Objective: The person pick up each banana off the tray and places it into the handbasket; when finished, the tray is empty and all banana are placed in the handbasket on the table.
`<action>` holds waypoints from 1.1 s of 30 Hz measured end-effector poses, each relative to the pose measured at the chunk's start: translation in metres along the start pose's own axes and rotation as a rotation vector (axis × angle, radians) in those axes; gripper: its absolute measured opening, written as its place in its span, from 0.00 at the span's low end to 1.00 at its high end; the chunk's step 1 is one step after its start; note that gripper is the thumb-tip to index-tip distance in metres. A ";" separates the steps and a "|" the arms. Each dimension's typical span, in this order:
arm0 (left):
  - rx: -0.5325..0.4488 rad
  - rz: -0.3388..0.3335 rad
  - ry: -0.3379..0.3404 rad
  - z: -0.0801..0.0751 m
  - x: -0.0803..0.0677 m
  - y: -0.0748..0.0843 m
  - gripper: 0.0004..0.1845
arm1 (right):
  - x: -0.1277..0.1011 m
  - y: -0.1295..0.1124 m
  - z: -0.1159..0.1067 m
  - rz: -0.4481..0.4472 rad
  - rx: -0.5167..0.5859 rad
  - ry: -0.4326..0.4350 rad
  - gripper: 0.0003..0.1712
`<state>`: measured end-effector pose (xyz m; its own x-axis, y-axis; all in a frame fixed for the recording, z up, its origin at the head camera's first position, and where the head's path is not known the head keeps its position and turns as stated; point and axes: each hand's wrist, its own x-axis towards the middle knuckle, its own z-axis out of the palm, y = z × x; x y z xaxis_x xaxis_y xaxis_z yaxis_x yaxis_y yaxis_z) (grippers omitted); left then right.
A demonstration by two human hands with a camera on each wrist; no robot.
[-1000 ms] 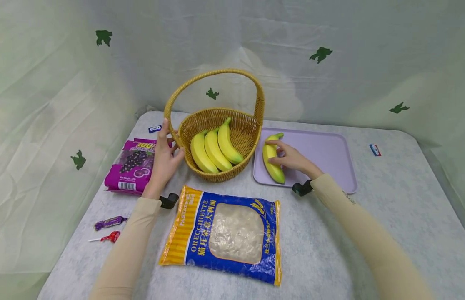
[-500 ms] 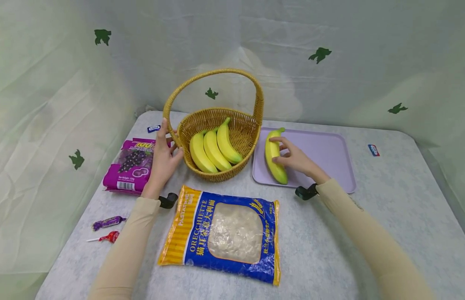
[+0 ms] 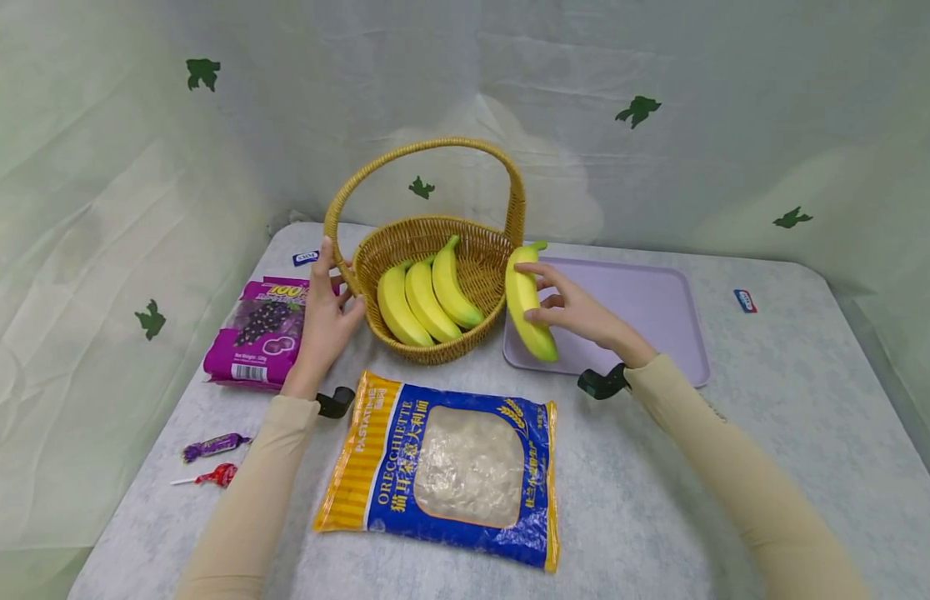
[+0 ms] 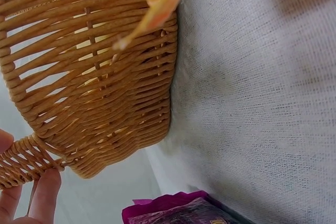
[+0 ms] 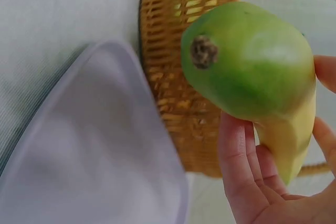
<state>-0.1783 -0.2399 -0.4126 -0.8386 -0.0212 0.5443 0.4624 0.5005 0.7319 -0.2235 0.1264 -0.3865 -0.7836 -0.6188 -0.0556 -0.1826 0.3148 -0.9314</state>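
Note:
In the head view my left hand holds the woven basket at the left foot of its tall arched handle. The left wrist view has fingers and thumb on either side of that handle, beside the basket's wicker wall. Three yellow bananas lie side by side inside. Another banana is pinched between the thumb and fingers of my right hand, over the tray's left edge, close to the basket's right rim. Its green tip fills much of the right wrist view.
Under my right hand lies a lilac tray. A blue and yellow pasta bag is in front of the basket. To the left are a purple candy bag, a wrapped candy and a red lollipop.
The right hand has lifted the banana off the tray and carried it left toward the basket's rim. My left hand keeps its place on the handle, and the basket stays put.

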 end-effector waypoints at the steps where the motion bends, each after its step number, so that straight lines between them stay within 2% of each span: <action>1: -0.002 0.000 0.001 0.000 0.000 0.000 0.56 | 0.001 -0.002 0.002 -0.010 -0.004 -0.011 0.39; 13: 0.001 -0.005 0.005 0.000 0.000 0.002 0.55 | 0.032 -0.026 0.021 -0.075 -0.092 -0.065 0.39; 28: -0.012 -0.007 0.004 0.001 -0.001 0.003 0.57 | 0.075 -0.034 0.023 -0.020 -0.070 -0.020 0.38; 33: -0.017 0.002 0.003 0.000 -0.001 0.002 0.57 | 0.087 -0.037 0.022 -0.001 -0.122 -0.006 0.37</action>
<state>-0.1770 -0.2385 -0.4117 -0.8366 -0.0232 0.5473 0.4692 0.4854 0.7377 -0.2716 0.0449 -0.3646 -0.7797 -0.6235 -0.0574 -0.2542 0.3991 -0.8809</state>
